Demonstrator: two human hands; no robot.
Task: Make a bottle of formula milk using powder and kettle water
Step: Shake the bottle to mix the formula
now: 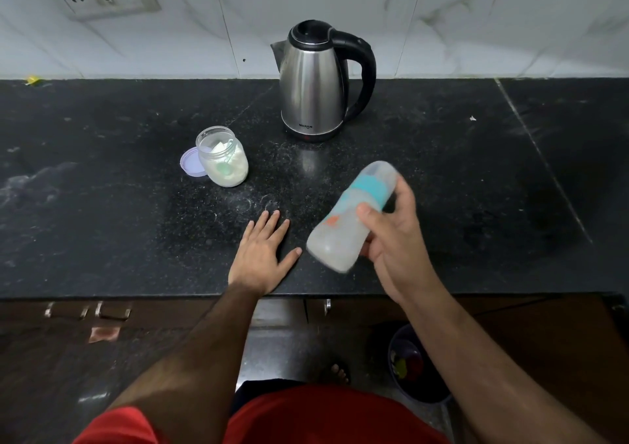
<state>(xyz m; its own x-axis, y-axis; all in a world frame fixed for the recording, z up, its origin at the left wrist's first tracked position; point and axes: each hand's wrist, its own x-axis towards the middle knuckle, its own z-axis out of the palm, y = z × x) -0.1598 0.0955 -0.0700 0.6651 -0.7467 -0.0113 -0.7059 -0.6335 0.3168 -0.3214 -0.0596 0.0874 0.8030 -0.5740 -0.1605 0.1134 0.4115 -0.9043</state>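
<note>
Looks like the mixing step: the right hand (391,239) is gripping the bottle (354,219), thumb across the front and fingers curled round behind, holding it tilted above the counter (102,239) with the capped end pointing away from the palm. It's blurred and cloudy inside, so I'm guessing it's being shaken. The left hand (263,253) is lying flat, fingers straight and spread, holding nothing. Beyond those fingertips the open jar (223,157) is sitting beside its lid (190,163); the kettle (316,83) is further back. Next move is probably standing the bottle upright.
</note>
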